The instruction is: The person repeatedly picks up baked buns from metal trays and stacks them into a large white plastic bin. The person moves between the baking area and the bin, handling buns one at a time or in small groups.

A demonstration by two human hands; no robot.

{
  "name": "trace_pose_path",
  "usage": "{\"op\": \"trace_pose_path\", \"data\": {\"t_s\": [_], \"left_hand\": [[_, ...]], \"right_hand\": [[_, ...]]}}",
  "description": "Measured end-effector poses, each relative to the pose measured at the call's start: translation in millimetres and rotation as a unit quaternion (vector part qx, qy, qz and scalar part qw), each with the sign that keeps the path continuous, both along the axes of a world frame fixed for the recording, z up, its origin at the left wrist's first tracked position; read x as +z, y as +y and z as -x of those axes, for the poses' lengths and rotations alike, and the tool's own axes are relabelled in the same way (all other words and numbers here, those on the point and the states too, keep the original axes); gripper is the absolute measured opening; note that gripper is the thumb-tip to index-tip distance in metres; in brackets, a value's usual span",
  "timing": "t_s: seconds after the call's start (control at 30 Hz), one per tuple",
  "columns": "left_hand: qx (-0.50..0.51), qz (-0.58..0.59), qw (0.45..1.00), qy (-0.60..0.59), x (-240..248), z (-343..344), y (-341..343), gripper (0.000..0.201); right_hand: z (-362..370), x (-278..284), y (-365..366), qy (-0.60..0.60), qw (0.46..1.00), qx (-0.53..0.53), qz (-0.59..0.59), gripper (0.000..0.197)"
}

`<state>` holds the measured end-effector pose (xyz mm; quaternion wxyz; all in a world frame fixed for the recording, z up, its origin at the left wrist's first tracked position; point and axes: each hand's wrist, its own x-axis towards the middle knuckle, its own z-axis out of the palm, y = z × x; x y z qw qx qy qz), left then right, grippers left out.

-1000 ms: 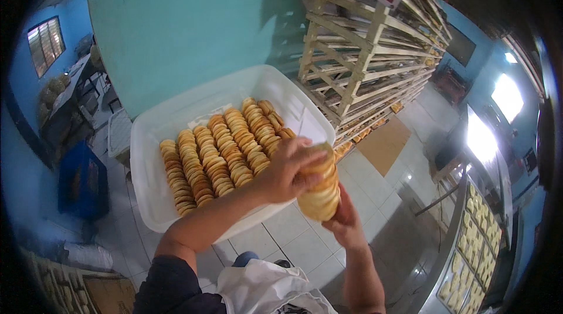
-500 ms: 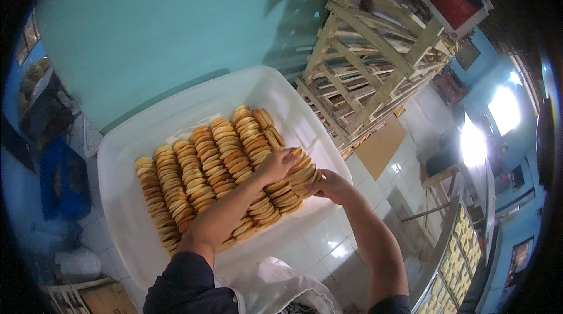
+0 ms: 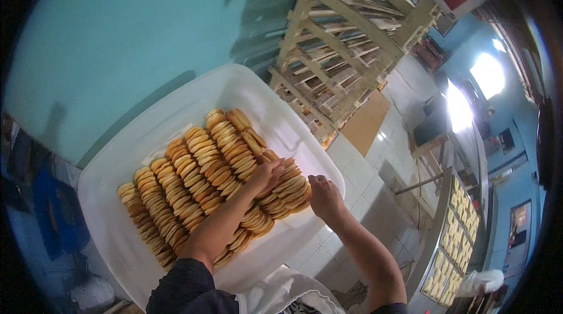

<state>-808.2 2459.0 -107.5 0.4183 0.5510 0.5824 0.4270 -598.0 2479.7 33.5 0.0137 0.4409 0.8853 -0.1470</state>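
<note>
A large white plastic bin [image 3: 205, 94] holds several rows of golden-brown, flat round breads [image 3: 186, 173] standing on edge. At the bin's right side, my left hand [image 3: 268, 177] is over the inner side of a stack of these breads [image 3: 285, 191], its fingers resting against them. My right hand [image 3: 326, 198] has its fingers bent together at the stack's outer end, touching the bread edges. The stack is between both hands, low in the bin beside the other rows. My fingertips are partly hidden by the breads.
A slatted wooden rack [image 3: 346, 44] stands beyond the bin, by a green wall [image 3: 135, 21]. Trays of pale dough pieces [image 3: 451, 238] are at the right. Cardboard [image 3: 366, 123] lies on the tiled floor; a blue container [image 3: 56, 214] is at the left.
The stack between my hands has gone down into the bin, against the other breads. My right hand's fingers have drawn together at its end. The view has shifted, and a white shape shows at lower right.
</note>
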Motion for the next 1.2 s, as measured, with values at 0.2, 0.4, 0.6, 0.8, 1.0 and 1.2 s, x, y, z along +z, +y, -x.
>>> {"op": "trace_pose_path", "data": {"t_s": [0.2,0.4,0.6,0.8,1.0,1.2], "left_hand": [[0.1,0.045,0.992,0.056,25,1,-17,0.047],[0.115,-0.194,0.974,0.04,118,-54,-56,0.03],[-0.175,-0.348,0.914,0.115,190,-241,-150,0.025],[-0.454,-0.174,0.872,0.058,132,-492,-278,0.023],[-0.67,-0.077,0.737,0.038,37,-655,-474,0.031],[-0.786,-0.108,0.6,0.1,0,-806,-629,0.049]], "right_hand": [[-92,43,-92,0.185,0.976,-0.092,-0.067,0.041],[-262,-58,-292,0.106,0.911,-0.392,0.064,0.051],[-356,-166,-587,0.099,0.829,-0.512,0.203,0.068],[-379,-176,-774,0.255,0.613,-0.731,0.156,0.067],[-410,-143,-885,0.282,0.387,-0.878,-0.015,0.063],[-491,-152,-952,0.178,0.246,-0.941,-0.152,0.059]]}}
